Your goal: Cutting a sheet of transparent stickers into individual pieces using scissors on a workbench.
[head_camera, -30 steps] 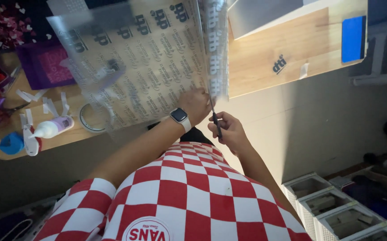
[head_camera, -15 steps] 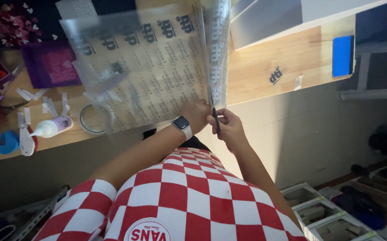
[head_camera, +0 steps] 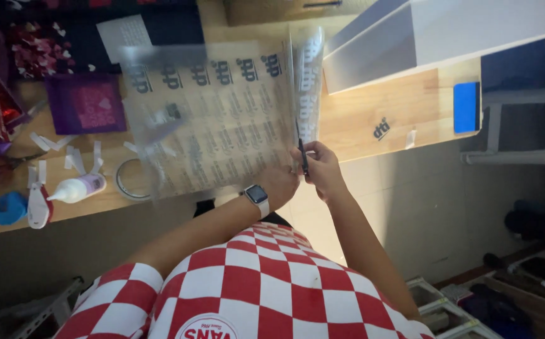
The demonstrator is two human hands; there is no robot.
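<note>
— While scanning from the left: what's on the wooden table [head_camera: 385, 100]?
— Glue bottle [head_camera: 78, 187], tape ring [head_camera: 128, 179].
— Hands?
— My left hand [head_camera: 279, 183] pinches the glossy clear printed sheet [head_camera: 216, 119] at its lower edge; my right hand [head_camera: 323, 166] is closed around thin dark scissors [head_camera: 302, 156] at the sheet's right side.

Red-and-white checked shirt [head_camera: 247, 282], purple card [head_camera: 87, 103], blue squeegee [head_camera: 466, 107]

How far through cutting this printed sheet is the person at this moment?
Done: one narrow strip on the right curls away from the clear printed sheet. In hand: the right hand holds dark scissors at the sheet's near edge while the left hand grips the sheet. Left: most of the sheet, with several printed columns, looks uncut.
</note>
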